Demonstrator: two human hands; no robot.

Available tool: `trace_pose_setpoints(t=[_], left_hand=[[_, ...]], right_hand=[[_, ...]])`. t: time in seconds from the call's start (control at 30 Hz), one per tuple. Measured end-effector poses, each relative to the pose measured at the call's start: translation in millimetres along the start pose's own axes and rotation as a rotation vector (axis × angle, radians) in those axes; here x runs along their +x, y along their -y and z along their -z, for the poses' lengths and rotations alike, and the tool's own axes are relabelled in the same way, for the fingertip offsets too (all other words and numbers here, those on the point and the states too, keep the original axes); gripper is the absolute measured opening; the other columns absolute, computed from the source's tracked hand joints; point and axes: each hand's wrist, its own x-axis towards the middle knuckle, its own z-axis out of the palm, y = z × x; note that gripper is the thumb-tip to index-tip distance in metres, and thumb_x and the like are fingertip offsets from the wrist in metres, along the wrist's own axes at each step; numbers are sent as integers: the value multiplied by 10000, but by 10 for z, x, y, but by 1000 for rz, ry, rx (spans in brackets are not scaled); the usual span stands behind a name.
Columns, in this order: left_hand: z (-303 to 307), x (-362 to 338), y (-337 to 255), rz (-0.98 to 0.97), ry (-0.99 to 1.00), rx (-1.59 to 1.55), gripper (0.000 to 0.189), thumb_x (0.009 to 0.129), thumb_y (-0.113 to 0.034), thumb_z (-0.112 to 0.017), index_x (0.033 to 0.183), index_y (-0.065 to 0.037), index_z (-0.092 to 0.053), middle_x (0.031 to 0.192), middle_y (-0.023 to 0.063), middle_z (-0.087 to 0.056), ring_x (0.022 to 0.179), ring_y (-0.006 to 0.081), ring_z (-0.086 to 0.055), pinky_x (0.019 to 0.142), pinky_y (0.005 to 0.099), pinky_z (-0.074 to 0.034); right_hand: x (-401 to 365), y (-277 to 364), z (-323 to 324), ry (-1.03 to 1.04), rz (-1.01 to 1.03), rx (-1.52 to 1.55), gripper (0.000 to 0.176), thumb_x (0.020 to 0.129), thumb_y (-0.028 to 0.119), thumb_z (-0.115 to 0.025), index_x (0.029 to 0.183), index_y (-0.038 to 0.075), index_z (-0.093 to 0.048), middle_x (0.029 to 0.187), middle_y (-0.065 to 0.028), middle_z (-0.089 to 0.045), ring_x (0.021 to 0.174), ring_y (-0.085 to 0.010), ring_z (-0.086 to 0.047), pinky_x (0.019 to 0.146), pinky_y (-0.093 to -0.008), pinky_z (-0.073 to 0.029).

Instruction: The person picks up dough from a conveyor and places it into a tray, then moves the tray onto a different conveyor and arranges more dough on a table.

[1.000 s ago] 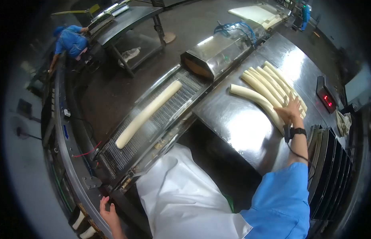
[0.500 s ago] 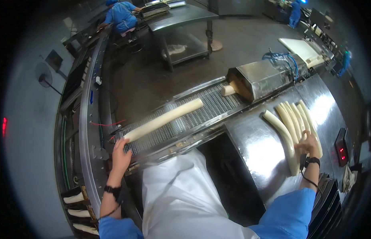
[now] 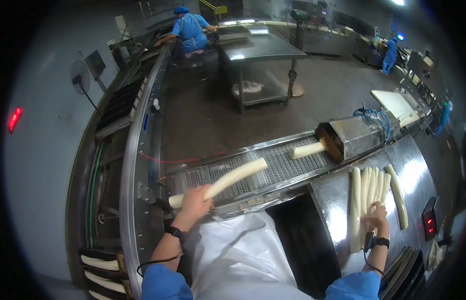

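Observation:
A long pale dough roll lies bent on the mesh conveyor belt. My left hand is closed around it toward its left end, which sticks out past my wrist side. On the steel table to the right, several dough rolls lie side by side. My right hand rests across their near parts, fingers apart and touching the dough. One more roll lies slightly apart at the right. Another dough roll sticks out of the metal housing over the belt.
Along the left runs a conveyor line with dark trays, some holding dough rolls. A steel table stands beyond the belt. One person in blue works at the far left, others at the far right. A red-digit display sits at the right.
My left hand has shifted inward along the dough roll and now grips it; the roll is more bent. More dough has emerged from the housing. The table rolls lie straighter. The view has tilted up.

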Motion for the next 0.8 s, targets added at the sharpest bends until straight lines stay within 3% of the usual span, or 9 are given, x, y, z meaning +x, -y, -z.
trace_pose_setpoints(t=[0.13, 0.23, 0.3, 0.43, 0.5, 0.57, 0.67, 0.77, 0.8], left_hand=[[231, -278, 68, -42, -8, -1, 475, 742, -219, -693, 1180, -67, -588, 1047, 164, -629, 982, 345, -586, 871, 450, -440], [414, -482, 267, 22, 6, 77, 435, 747, -228, -693, 1142, -71, -600, 996, 143, -624, 958, 335, -584, 861, 447, -440], [553, -639, 294, 76, -28, 90, 432, 740, -229, -705, 1130, -74, -603, 993, 149, -623, 960, 340, -583, 857, 448, -443], [578, -945, 558, 257, -64, 29, 433, 719, -221, -735, 1111, -86, -610, 997, 161, -619, 967, 357, -581, 841, 449, -458], [606, -1047, 583, 318, -73, 13, 432, 719, -210, -733, 1110, -75, -608, 992, 168, -626, 954, 372, -585, 823, 448, -468], [561, -1126, 653, 388, -85, -7, 431, 719, -199, -732, 1109, -65, -606, 987, 176, -632, 940, 386, -588, 805, 447, -478], [395, -1183, 755, 383, -220, -171, 405, 731, -154, -716, 1095, -19, -601, 922, 157, -660, 813, 332, -635, 722, 405, -504], [670, -1054, 302, 751, 95, -1103, 326, 748, -78, -696, 1047, 18, -607, 793, 66, -630, 652, 126, -595, 587, 282, -476], [689, -1025, 173, 703, 177, -1177, 323, 749, -75, -694, 1047, 15, -609, 785, 57, -617, 649, 124, -589, 579, 278, -470]], right_hand=[[-389, 235, -303, -104, 0, -23, 656, 707, 459, -707, 1209, 95, -494, 1227, -268, -498, 1157, -428, -478, 994, -473, -393], [-808, 415, -689, -269, -45, -56, 771, 833, 512, -568, 1452, 130, -312, 1487, -255, -245, 1379, -430, -212, 1079, -565, -281], [-1417, 906, -439, -104, -151, -261, 860, 825, 615, -525, 1495, 169, -222, 1546, -205, -106, 1422, -408, -71, 1092, -611, -215], [-1582, 606, -932, -175, -276, -200, 922, 805, 712, -476, 1494, 156, -218, 1541, -219, -103, 1421, -409, -78, 1101, -596, -208], [-1268, 102, -1390, -626, -185, 56, 930, 767, 564, -642, 1474, 93, -264, 1495, -289, -188, 1371, -463, -194, 1103, -542, -210], [-1070, 79, -1392, -612, -190, -16, 943, 773, 567, -632, 1472, 62, -250, 1482, -300, -215, 1372, -462, -195, 1087, -555, -222], [-918, 264, -1081, -466, -163, -184, 928, 763, 558, -638, 1473, 97, -257, 1463, -292, -271, 1357, -453, -248, 1090, -547, -225], [-856, 622, -698, -301, -189, -178, 901, 748, 505, -667, 1482, 193, -248, 1481, -268, -254, 1346, -448, -283, 1075, -566, -256], [-852, 738, -616, -301, -170, -185, 901, 748, 505, -667, 1482, 193, -248, 1481, -268, -254, 1346, -448, -283, 1075, -566, -256]])
